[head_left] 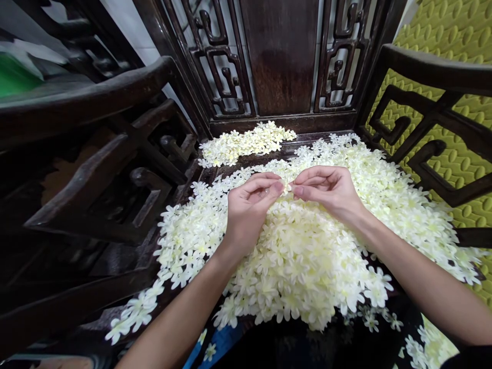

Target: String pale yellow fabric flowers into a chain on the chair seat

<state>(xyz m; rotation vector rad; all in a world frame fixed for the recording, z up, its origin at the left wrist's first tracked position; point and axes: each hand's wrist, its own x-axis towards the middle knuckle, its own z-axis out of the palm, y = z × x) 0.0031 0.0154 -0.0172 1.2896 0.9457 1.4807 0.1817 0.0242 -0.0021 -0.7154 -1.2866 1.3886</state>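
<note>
A small pale-yellow flower (pixel 286 188) is held between my two hands, over a large heap of white and pale-yellow flowers (pixel 300 261). My left hand (pixel 249 212) pinches its left side with thumb and forefinger. From the right, my right hand (pixel 330 192) is closed too, thumb and fingertips pressed together at the flower's edge. The fingers cover part of the flower, so its finer details are hidden. Petals of the heap spread out under both wrists and forearms.
A separate, smaller flower pile (pixel 246 144) lies along the back of the dark wooden seat (pixel 295 139). Carved armrests stand left (pixel 96 92) and right (pixel 442 77), with a carved backrest (pixel 282 56) behind. Yellow-green textured fabric (pixel 453 36) shows at right. Loose flowers (pixel 134 312) trail at front left.
</note>
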